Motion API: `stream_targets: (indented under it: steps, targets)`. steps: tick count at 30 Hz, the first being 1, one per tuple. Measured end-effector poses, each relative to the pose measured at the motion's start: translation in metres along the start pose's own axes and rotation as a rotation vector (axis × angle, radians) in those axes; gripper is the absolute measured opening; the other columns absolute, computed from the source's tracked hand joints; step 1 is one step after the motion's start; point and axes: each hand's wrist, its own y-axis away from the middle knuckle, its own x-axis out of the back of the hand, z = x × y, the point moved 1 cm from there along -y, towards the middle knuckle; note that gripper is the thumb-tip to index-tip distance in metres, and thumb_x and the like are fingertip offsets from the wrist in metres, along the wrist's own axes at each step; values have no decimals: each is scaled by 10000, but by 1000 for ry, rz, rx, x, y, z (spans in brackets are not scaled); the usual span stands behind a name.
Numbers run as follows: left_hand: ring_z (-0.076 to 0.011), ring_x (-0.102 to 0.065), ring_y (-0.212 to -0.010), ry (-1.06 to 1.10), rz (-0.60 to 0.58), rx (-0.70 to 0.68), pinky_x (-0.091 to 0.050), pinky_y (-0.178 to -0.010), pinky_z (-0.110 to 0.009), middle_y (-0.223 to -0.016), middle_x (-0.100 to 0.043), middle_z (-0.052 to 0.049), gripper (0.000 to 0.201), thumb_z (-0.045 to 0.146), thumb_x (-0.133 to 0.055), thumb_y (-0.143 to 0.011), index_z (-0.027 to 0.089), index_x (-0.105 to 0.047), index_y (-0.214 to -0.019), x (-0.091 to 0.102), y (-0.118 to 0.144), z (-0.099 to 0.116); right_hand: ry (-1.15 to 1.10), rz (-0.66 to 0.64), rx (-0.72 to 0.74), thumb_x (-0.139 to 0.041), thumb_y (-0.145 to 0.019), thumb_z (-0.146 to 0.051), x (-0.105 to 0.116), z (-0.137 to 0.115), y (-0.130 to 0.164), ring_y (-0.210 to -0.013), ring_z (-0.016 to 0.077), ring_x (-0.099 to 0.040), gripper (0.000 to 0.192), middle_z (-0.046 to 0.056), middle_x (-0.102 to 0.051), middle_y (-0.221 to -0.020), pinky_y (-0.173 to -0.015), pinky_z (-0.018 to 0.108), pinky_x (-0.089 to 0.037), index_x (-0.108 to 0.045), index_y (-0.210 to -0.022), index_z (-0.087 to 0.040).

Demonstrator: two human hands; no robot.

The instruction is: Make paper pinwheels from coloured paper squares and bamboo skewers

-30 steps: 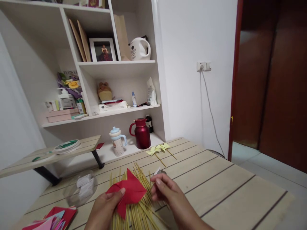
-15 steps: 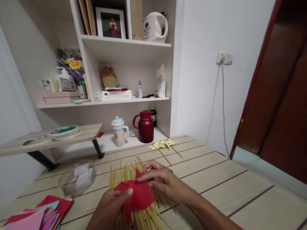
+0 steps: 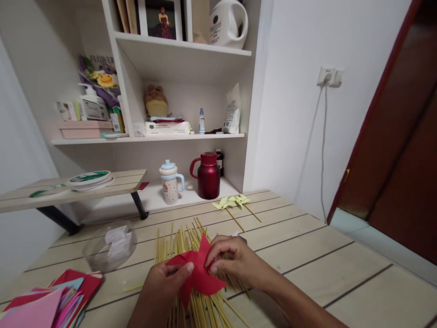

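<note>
A folded red paper piece point(image 3: 198, 273) was held above a spread of thin bamboo sticks point(image 3: 191, 241) on the wooden counter point(image 3: 307, 255). Its left part was pinched between the thumb and fingers of the left hand point(image 3: 167, 280), the thumb lying on top of the paper. Its upper point was pinched by the fingers point(image 3: 213, 266) of the right hand point(image 3: 232, 259), which were curled and pressed together on the paper.

The sticks lay directly beneath and beyond the fingers. Further beyond the right fingers, two yellow paper pinwheels point(image 3: 232, 202) on sticks were lying on the counter. To the left of the left fingers a clear plastic container point(image 3: 111, 243) was seen, and nearer the left edge a stack of coloured paper sheets point(image 3: 51, 303).
</note>
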Motion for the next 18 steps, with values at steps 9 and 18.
stream_targets:
  steps: [9,18]
  targets:
    - [-256,-689,-717,142,45,32,-531,-744,-376,-772,-770,-106,400,512,-812,-580,143,-777,-731,-15,10,4,-245,62,-72,-738,-785,-376,-8,-1,4,-707,146,-578,177,14,-626,-783,-687,291,-463,-791,-820,-211]
    - [-264,-693,-686,102,117,-4,-541,-740,-384,-714,-766,-97,352,462,-811,-584,138,-760,-713,-19,9,5,-191,63,-44,-738,-799,-363,-8,-5,6,-807,172,-578,159,23,-613,-829,-755,306,-445,-802,-838,-223]
